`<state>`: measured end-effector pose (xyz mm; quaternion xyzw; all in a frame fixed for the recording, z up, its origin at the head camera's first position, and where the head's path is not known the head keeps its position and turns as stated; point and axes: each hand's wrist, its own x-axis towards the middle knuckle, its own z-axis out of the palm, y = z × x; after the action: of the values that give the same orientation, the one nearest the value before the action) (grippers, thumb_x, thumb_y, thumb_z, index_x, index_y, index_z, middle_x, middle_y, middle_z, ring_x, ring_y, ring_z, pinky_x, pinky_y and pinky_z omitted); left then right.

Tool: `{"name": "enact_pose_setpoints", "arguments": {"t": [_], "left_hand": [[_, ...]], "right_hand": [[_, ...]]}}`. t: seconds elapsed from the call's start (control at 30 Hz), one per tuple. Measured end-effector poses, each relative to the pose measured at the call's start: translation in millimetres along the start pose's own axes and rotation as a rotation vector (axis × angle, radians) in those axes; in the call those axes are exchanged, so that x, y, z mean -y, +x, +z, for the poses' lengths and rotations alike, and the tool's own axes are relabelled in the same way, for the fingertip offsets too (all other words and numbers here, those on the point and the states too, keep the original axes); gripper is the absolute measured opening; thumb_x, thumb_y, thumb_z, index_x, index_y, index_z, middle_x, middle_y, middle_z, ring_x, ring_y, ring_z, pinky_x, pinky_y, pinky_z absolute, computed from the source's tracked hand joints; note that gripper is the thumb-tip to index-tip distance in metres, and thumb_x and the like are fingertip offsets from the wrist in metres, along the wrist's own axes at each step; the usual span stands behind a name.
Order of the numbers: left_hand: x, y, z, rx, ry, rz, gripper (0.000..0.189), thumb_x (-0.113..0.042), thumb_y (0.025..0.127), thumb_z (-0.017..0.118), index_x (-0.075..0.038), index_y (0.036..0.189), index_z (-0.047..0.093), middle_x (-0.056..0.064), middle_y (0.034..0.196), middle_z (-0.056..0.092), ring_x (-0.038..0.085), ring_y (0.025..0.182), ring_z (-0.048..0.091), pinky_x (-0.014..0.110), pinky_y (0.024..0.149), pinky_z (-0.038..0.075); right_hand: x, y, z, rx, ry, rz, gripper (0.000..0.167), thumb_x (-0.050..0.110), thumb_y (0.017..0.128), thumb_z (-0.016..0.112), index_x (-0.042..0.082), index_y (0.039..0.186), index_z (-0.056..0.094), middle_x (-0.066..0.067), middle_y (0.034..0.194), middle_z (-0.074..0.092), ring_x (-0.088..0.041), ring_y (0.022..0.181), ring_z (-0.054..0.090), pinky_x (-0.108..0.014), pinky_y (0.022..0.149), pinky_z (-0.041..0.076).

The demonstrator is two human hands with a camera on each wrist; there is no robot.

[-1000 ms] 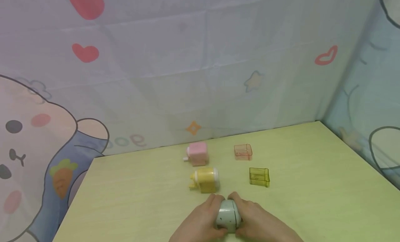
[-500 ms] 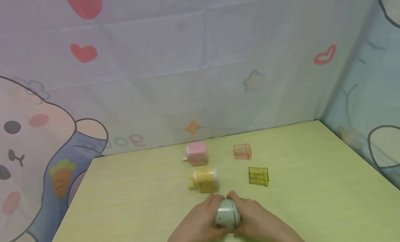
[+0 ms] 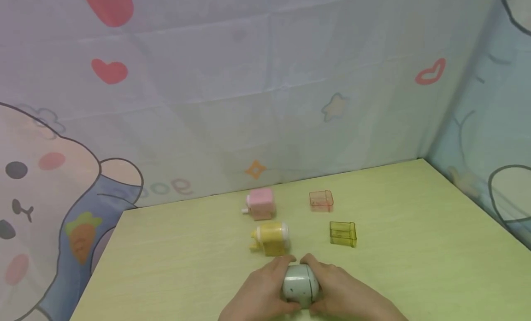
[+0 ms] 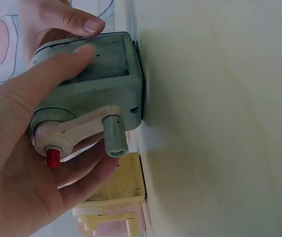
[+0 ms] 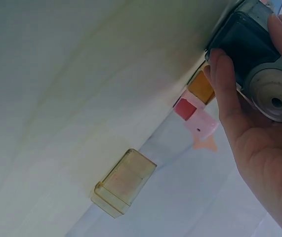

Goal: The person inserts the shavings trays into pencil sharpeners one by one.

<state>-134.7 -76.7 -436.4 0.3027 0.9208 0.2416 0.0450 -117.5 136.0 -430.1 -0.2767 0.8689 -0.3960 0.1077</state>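
A grey-green crank pencil sharpener [image 3: 299, 285] is between both hands at the table's near edge. My left hand [image 3: 266, 289] grips its left side, the thumb lying across the dark panel in the left wrist view. A beige crank arm [image 4: 84, 127] with a green knob and a red tip sticks out near that palm. My right hand [image 3: 342, 288] holds the other side; the right wrist view shows a round face with a hole [image 5: 276, 101] and a dark panel. Just beyond lies a yellow sharpener [image 3: 271, 238], with a pink sharpener [image 3: 262, 203] farther back.
A clear yellow bin [image 3: 343, 234] and a clear pink bin [image 3: 321, 201] lie right of the yellow and pink sharpeners. The pale green table [image 3: 178, 261] meets a printed cloth backdrop [image 3: 215, 104] at the back and another cloth on the right.
The left hand has shifted slightly left, baring more of the grey-green sharpener, and its upper fingers have loosened a little. The right hand and the other things have stayed put.
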Motion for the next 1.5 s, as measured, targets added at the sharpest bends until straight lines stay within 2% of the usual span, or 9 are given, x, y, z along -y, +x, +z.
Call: {"name": "enact_pose_setpoints", "arguments": {"t": [0.17,0.33,0.47,0.57,0.73,0.87,1.1,1.3,1.5], "left_hand": [[-1.2,-0.1,-2.5,-0.009,-0.024,0.004,0.072,-0.047,0.067,0.083,-0.028,0.127,0.047,-0.016,0.109,0.056,-0.002,0.089,0.051,0.019,0.074,0.047],[-1.9,-0.7,-9.0,-0.069,0.062,-0.002,0.071,-0.069,0.079,0.059,-0.021,0.13,0.051,-0.011,0.118,0.057,0.006,0.099,0.054,0.027,0.08,0.049],[-0.5,0.6,-12.9,-0.128,0.142,0.035,0.064,-0.065,0.092,0.038,-0.015,0.128,0.055,-0.003,0.123,0.059,0.014,0.11,0.056,0.037,0.09,0.05],[1.2,2.4,-13.7,-0.176,0.156,0.057,0.056,-0.057,0.098,0.033,-0.014,0.124,0.058,-0.002,0.12,0.06,0.016,0.11,0.058,0.038,0.091,0.05],[5.6,5.6,-14.2,-0.334,0.214,0.111,0.039,-0.047,0.099,0.044,-0.016,0.116,0.061,-0.004,0.114,0.061,0.013,0.106,0.057,0.033,0.086,0.051],[10.4,8.4,-16.2,-0.441,0.302,0.154,0.033,-0.038,0.091,0.062,-0.016,0.116,0.061,-0.003,0.116,0.06,0.013,0.11,0.055,0.032,0.086,0.049],[20.2,16.0,-20.1,-0.403,0.369,0.127,0.055,-0.037,0.085,0.07,-0.013,0.132,0.052,0.004,0.139,0.052,0.022,0.132,0.046,0.046,0.101,0.044],[28.1,21.1,-21.6,-0.318,0.392,0.09,0.075,-0.039,0.082,0.073,-0.016,0.145,0.039,0.007,0.153,0.039,0.028,0.14,0.037,0.059,0.107,0.036],[33.4,25.9,-25.4,-0.254,0.365,0.056,0.083,-0.039,0.08,0.074,-0.018,0.149,0.033,0.007,0.156,0.032,0.029,0.144,0.031,0.063,0.105,0.035]], "right_hand": [[1,-2.6,-2,-0.013,-0.044,0.013,0.063,0.027,0.074,0.081,0.033,0.122,0.042,0.016,0.099,0.061,0.0,0.083,0.057,-0.021,0.072,0.047],[3,-5.6,-6,-0.071,-0.248,0.087,0.081,0.025,0.07,0.082,0.028,0.138,0.039,0.014,0.113,0.059,-0.003,0.095,0.056,-0.029,0.078,0.051],[2,-7.1,-8,-0.115,-0.402,0.065,0.077,0.017,0.069,0.082,0.022,0.137,0.046,0.01,0.119,0.059,-0.008,0.102,0.055,-0.035,0.085,0.051],[0,-8.1,-9,-0.153,-0.49,0.013,0.07,0.012,0.069,0.079,0.019,0.132,0.051,0.01,0.117,0.06,-0.008,0.103,0.055,-0.036,0.087,0.051],[-5,-8.7,-11,-0.218,-0.559,-0.055,0.058,0.007,0.07,0.074,0.016,0.125,0.057,0.007,0.117,0.062,-0.012,0.107,0.057,-0.038,0.092,0.05],[-10,-8.9,-14,-0.25,-0.564,-0.078,0.05,0.015,0.074,0.076,0.013,0.121,0.06,-0.001,0.123,0.062,-0.021,0.115,0.057,-0.045,0.097,0.048],[-19,-3.7,-21,-0.307,-0.601,-0.048,0.042,0.025,0.078,0.076,0.016,0.117,0.063,-0.007,0.132,0.057,-0.031,0.124,0.051,-0.055,0.102,0.041],[-26,-0.5,-34,-0.38,-0.635,0.02,0.05,0.027,0.077,0.079,0.015,0.122,0.061,-0.01,0.136,0.055,-0.033,0.127,0.049,-0.056,0.1,0.04],[-33,-1.1,-47,-0.419,-0.567,0.134,0.062,0.024,0.075,0.08,0.009,0.129,0.054,-0.019,0.136,0.052,-0.039,0.122,0.05,-0.062,0.091,0.043]]}}
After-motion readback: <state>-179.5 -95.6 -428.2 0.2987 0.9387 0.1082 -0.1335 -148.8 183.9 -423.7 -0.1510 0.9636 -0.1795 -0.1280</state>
